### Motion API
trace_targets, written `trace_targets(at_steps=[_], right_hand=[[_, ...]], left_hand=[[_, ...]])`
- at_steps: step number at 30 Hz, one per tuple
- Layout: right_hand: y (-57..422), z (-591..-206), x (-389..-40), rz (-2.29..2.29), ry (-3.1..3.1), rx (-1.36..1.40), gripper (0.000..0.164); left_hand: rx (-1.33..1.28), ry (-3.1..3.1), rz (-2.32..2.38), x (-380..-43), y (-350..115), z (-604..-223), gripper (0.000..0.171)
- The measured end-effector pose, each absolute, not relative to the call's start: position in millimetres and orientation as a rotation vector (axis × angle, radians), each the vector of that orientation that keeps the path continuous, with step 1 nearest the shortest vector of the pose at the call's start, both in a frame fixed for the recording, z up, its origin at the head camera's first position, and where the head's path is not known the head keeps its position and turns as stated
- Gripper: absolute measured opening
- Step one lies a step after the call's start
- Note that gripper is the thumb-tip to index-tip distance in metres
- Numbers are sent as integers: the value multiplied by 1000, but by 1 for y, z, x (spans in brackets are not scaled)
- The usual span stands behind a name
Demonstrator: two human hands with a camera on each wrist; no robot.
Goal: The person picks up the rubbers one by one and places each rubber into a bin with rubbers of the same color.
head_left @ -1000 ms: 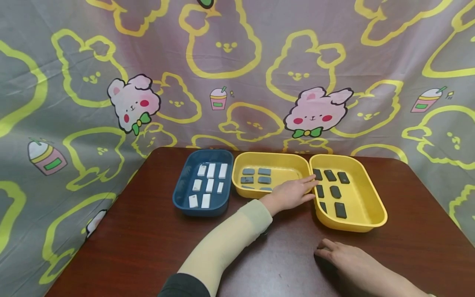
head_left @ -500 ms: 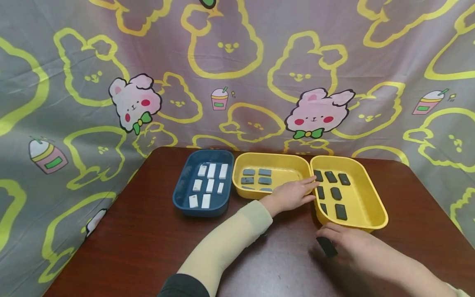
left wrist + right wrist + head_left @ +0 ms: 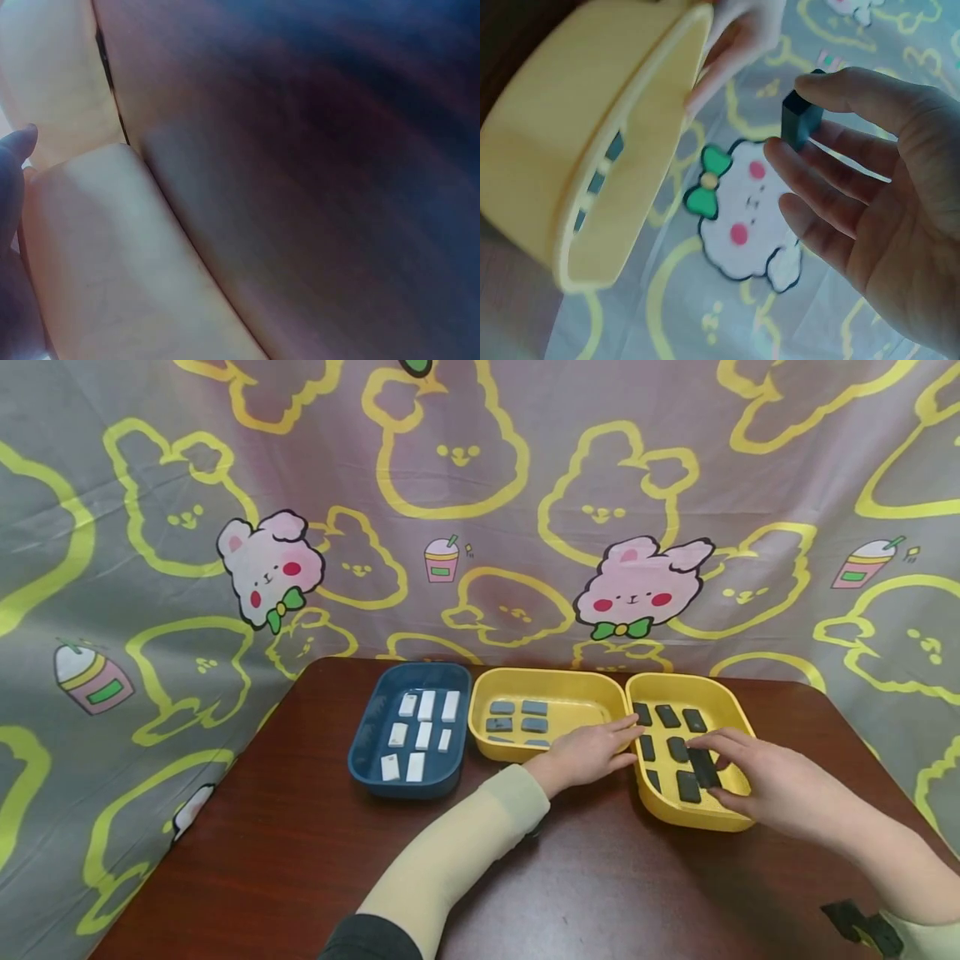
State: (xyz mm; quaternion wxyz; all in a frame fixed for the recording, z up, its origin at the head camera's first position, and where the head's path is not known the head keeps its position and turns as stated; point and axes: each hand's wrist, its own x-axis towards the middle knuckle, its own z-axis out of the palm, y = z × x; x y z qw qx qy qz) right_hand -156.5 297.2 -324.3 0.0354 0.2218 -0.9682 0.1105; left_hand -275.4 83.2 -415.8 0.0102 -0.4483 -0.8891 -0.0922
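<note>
My right hand pinches a black rectangular block between thumb and fingers, over the right yellow tray. Seen from the right wrist, the block is upheld by the thumb and fingertips, clear of the tray. Several more black blocks lie inside that tray, in rough rows toward its left side. My left hand, its fingers extended, touches the tray's left wall and lies across the front right corner of the middle yellow tray. Only part of the left hand shows in the left wrist view.
Several grey blocks lie in the middle tray. On the left stands a blue tray with several white blocks. All three trays stand side by side on a brown table, before a patterned cloth.
From the table in front of the right tray, my right hand has risen with the black block and moved forward and right, over the tray. The left hand keeps its place.
</note>
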Motion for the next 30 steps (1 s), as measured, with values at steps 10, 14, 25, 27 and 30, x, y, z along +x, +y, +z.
trace_targets(at_steps=[10, 14, 25, 27, 30], right_hand=[[317, -328, -198, 252, -3025, 558, 62], [322, -331, -215, 196, -3065, 562, 59], [338, -356, -252, 54, -3200, 593, 45], [339, -361, -256, 33, -3234, 610, 44], [341, -369, -261, 12, -3276, 638, 43]], left_hand=[[-1411, -2766, -262, -276, 83, -417, 53], [-1413, -2765, -271, -275, 82, -416, 52], [-1413, -2766, -280, -276, 84, -413, 53], [-1411, -2765, -281, -277, 84, -414, 53], [-1415, -2763, -269, -277, 84, -415, 53]])
